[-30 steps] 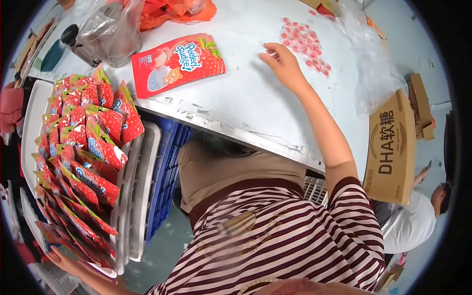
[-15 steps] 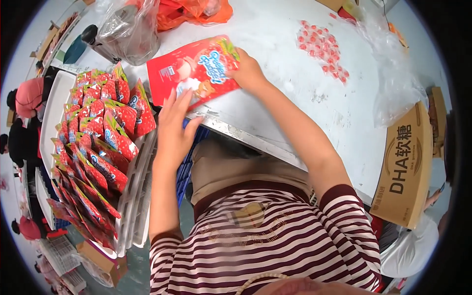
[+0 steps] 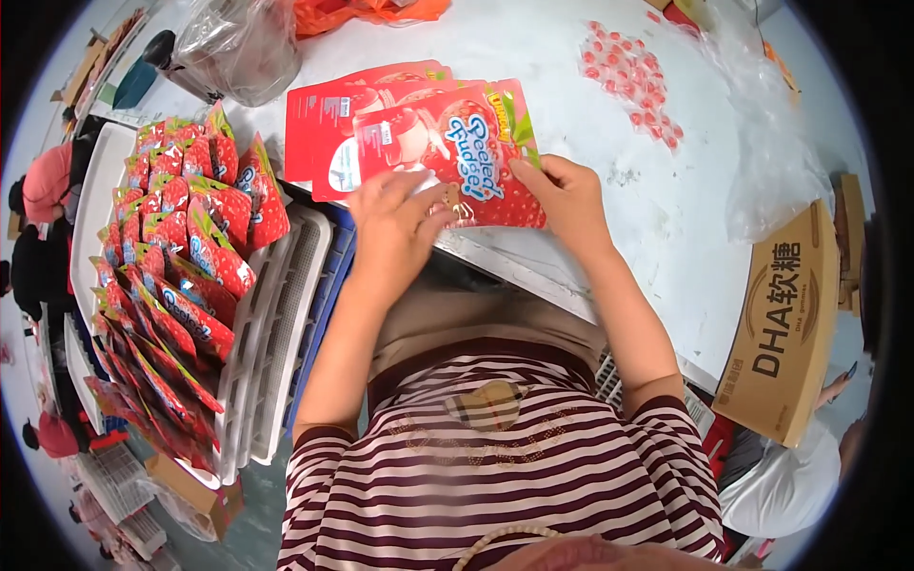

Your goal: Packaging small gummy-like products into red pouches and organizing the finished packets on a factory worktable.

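Note:
A flat red candy pouch [image 3: 405, 133] with a strawberry print lies uppermost over other flat red pouches [image 3: 319, 119] at the table's near edge. My right hand [image 3: 564, 200] pinches its right edge, thumb on the printed face. Across the lower left of the same pouch rests my left hand [image 3: 395, 214], fingers bent and apart, slightly blurred. To the left, a white tray [image 3: 107, 176] holds several rows of filled red pouches [image 3: 181, 257] standing close together.
Small red-and-white wrapped candies [image 3: 633, 81] lie at the table's far right. A metal pitcher [image 3: 262, 71] under clear plastic stands at the far left, near an orange bag [image 3: 371, 11]. Clear plastic [image 3: 776, 152] and a brown carton [image 3: 781, 324] are at the right edge. People work beyond the tray.
My right hand has moved right and nearer to me with a pouch, which now overlaps other pouches fanned out on its left. My left hand has shifted right onto it.

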A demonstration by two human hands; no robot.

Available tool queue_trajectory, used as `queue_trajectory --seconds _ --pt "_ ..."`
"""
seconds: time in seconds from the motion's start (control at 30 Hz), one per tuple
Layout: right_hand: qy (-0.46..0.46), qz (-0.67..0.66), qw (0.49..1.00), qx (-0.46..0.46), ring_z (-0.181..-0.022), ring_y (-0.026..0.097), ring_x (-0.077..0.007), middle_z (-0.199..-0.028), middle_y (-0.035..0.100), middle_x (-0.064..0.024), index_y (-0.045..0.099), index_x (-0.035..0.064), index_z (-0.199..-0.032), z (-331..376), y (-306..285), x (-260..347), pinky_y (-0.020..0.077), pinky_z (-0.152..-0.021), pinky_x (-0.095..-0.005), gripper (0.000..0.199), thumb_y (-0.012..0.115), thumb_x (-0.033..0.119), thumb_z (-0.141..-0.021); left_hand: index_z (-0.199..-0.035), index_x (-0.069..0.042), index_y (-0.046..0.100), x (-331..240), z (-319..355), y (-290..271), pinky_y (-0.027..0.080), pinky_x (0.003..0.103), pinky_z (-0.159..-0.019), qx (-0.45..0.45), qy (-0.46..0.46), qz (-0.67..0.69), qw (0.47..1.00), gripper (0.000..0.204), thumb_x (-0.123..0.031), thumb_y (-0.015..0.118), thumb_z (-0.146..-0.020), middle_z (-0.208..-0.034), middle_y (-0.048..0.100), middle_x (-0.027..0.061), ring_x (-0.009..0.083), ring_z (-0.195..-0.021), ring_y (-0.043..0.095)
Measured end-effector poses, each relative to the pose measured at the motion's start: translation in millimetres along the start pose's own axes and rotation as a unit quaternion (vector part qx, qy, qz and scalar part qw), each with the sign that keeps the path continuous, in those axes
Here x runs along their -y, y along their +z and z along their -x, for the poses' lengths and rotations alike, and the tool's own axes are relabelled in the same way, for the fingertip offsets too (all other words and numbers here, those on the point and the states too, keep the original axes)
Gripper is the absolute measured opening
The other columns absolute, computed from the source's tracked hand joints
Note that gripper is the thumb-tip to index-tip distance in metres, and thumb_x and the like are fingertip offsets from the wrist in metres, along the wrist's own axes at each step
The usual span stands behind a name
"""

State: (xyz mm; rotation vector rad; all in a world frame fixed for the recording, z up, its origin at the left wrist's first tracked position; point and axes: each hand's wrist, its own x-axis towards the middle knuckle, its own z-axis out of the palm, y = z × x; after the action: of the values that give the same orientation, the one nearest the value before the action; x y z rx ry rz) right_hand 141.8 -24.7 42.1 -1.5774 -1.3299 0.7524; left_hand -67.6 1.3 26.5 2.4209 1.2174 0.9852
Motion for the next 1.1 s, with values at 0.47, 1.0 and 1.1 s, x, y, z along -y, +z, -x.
queue_trajectory --seconds 0.47,1.0,1.1 --pt "-0.177 0.023 0.984 -0.003 -0.065 0.058 -0.0249 -0.073 0.06 -0.0093 0.061 0.0038 -0.073 39.9 26.8 13.4 0.046 -0.056 -0.0338 0.008 0.067 0.008 -0.07 -0.084 -0.003 0.056 -44.5 4.9 8.1 0.039 0.017 -0.059 -0.001 -0.199 0.306 0.931 0.013 -0.004 0.068 -0.079 -0.074 0.056 -0.0024 0.0027 -0.068 0.049" --pt "-0.122 0.077 0.988 -0.048 -0.064 0.058 -0.0114 -0.074 0.057 -0.0087 0.057 -0.0019 -0.085 33.2 -4.4 17.0 0.0464 -0.057 -0.0262 0.011 0.059 0.001 -0.075 -0.091 -0.002 0.053 -59.6 -11.5 -5.1 0.048 0.031 -0.06 0.012 -0.034 0.194 0.98 0.023 0.005 0.062 -0.071 -0.077 0.058 0.0126 0.0217 -0.065 0.058" --pt "-0.089 0.034 0.995 -0.024 -0.061 0.055 -0.0113 -0.072 0.054 -0.0096 0.056 -0.0018 -0.089 33.7 -13.0 15.7 0.0444 -0.054 -0.0259 0.015 0.056 0.001 -0.074 -0.106 -0.005 0.055 -71.5 -18.6 -16.4 0.05 0.035 -0.061 0.036 -0.004 0.102 0.994 0.038 0.005 0.061 -0.07 -0.085 0.06 0.0153 0.0265 -0.073 0.061"
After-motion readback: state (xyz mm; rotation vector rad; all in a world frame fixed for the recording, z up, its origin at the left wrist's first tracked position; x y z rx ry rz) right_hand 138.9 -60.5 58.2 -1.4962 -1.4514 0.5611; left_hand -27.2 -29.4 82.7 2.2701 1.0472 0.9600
